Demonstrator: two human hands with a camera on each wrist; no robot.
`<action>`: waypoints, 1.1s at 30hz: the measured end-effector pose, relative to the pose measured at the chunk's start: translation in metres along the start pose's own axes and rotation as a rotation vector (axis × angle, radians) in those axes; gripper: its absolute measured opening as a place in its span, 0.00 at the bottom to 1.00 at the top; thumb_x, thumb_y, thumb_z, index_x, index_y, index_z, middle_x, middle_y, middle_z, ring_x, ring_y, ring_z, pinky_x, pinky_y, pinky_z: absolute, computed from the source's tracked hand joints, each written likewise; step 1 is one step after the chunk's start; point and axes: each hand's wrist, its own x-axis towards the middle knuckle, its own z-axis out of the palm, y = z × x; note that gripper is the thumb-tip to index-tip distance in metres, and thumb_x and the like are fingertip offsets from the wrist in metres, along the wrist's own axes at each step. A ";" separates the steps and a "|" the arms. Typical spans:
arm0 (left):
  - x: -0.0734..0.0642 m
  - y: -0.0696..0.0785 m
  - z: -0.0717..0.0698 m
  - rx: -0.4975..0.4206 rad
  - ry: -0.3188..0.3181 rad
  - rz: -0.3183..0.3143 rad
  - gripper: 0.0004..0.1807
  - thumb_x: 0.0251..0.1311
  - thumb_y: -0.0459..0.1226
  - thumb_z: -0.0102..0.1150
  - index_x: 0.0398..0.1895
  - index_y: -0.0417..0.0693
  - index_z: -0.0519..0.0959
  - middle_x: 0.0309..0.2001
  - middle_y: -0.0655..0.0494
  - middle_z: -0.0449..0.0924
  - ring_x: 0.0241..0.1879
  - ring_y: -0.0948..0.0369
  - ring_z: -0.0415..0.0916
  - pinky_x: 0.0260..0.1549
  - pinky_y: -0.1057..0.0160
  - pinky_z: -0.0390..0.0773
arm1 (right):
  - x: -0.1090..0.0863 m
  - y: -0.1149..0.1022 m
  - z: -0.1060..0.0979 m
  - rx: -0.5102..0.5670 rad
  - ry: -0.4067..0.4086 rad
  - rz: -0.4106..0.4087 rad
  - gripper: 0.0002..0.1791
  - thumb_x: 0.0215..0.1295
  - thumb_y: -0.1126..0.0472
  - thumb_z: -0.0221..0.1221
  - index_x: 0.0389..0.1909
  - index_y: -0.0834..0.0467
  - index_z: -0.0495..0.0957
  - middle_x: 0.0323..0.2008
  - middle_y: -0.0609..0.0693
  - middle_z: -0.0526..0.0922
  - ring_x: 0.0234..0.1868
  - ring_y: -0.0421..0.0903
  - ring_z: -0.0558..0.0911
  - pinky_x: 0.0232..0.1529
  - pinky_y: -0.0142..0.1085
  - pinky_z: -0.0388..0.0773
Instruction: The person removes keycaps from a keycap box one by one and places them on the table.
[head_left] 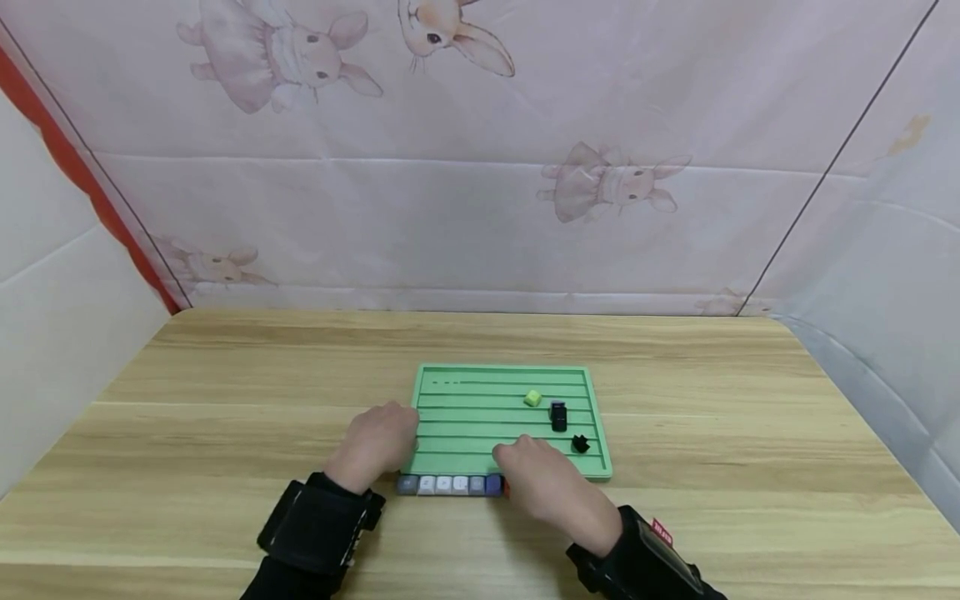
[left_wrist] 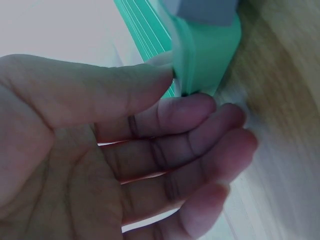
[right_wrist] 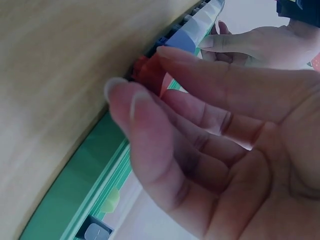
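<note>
A light green ridged tray [head_left: 465,460] lies on the table. My left hand [head_left: 378,442] grips its left edge, thumb on one side and index fingertip on the other in the left wrist view; the other fingers [left_wrist: 220,155] are bent beside it. Along the tray's near edge runs a row of grey, white and blue keycaps [head_left: 444,485]. At the row's right end my right hand [head_left: 543,483] pinches a red keycap [right_wrist: 150,72] between thumb and fingertips, right beside the blue keycap [right_wrist: 181,41]. In the head view that hand hides most of the red keycap.
On the tray's right part sit a yellow-green keycap [head_left: 532,398], black keycaps [head_left: 558,417] and a spiky black piece [head_left: 581,443]. The wooden table [head_left: 750,433] extends around the tray. A rabbit-print cloth [head_left: 450,208] hangs behind the table.
</note>
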 end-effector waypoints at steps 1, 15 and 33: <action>0.000 0.000 0.000 -0.002 -0.001 -0.001 0.08 0.54 0.29 0.53 0.19 0.41 0.72 0.17 0.51 0.68 0.16 0.59 0.63 0.13 0.66 0.63 | 0.000 0.000 0.000 0.000 -0.001 0.001 0.10 0.45 0.77 0.56 0.29 0.63 0.75 0.17 0.48 0.70 0.15 0.39 0.64 0.13 0.28 0.61; -0.001 0.000 0.001 -0.007 0.005 0.012 0.07 0.54 0.29 0.53 0.20 0.41 0.72 0.16 0.51 0.67 0.16 0.59 0.62 0.13 0.66 0.62 | -0.001 0.012 -0.017 0.066 -0.033 0.093 0.08 0.47 0.77 0.55 0.28 0.64 0.74 0.17 0.48 0.69 0.17 0.40 0.63 0.16 0.29 0.60; -0.001 0.000 0.000 -0.002 -0.003 0.013 0.07 0.55 0.29 0.53 0.20 0.41 0.72 0.16 0.51 0.67 0.16 0.59 0.62 0.13 0.66 0.62 | -0.001 0.044 -0.033 0.082 0.023 0.266 0.08 0.46 0.77 0.54 0.23 0.61 0.71 0.15 0.48 0.62 0.17 0.43 0.63 0.19 0.33 0.60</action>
